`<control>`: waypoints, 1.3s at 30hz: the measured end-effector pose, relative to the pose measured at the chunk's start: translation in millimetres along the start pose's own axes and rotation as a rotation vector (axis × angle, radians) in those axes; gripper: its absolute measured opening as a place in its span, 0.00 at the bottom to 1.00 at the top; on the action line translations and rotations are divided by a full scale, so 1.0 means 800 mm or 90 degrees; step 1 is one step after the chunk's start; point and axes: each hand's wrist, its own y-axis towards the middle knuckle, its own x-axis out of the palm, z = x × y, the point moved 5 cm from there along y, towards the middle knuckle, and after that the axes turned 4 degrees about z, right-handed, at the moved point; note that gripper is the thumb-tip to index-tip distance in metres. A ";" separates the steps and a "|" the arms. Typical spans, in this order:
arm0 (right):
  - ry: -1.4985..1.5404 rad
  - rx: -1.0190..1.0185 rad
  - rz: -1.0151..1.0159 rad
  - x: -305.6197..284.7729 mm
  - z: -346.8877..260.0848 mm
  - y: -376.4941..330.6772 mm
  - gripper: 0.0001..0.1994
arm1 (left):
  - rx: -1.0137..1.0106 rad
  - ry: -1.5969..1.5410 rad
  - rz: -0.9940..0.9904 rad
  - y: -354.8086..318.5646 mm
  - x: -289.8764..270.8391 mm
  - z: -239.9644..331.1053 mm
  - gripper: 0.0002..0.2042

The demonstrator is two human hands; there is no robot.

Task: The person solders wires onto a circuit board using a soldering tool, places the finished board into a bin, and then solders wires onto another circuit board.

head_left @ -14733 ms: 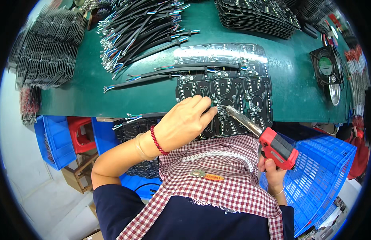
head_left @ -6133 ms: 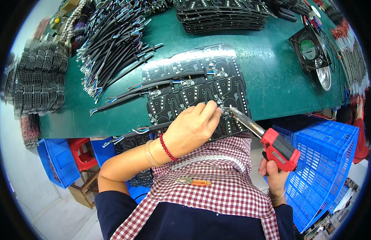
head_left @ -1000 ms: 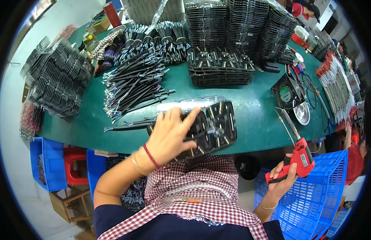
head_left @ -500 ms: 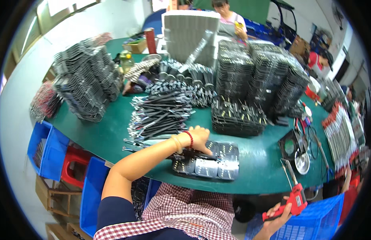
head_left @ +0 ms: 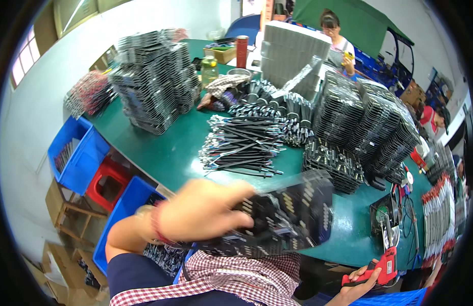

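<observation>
Closest to us, our right hand (head_left: 363, 274) is wrapped around the red electric screwdriver (head_left: 375, 268) down low, grip closed on its handle. Our left hand (head_left: 203, 210) has the black circuit panel (head_left: 285, 220) pinched by its left edge, lifted just over the green tabletop (head_left: 170, 153). Looks thin, light, kinda flexy, so edges only. Further out: cable bundles (head_left: 244, 145) and stacked panels (head_left: 366, 137).

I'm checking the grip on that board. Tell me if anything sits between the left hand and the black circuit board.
Nothing visible does. The left hand grips the black circuit board directly, fingers over its near edge, lifted above the green table. Motion blur hides finer detail.
</observation>
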 end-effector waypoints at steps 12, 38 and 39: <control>-0.003 -0.040 -0.005 0.011 -0.018 -0.005 0.17 | -0.675 0.122 0.141 -0.465 -0.035 -0.409 0.12; -0.184 -0.175 -0.019 0.097 -0.038 -0.045 0.13 | -0.904 -0.140 -0.184 -0.564 0.398 -0.678 0.22; -0.178 -0.159 -0.008 0.100 -0.038 -0.048 0.12 | -0.916 -0.148 -0.221 -0.577 0.400 -0.683 0.22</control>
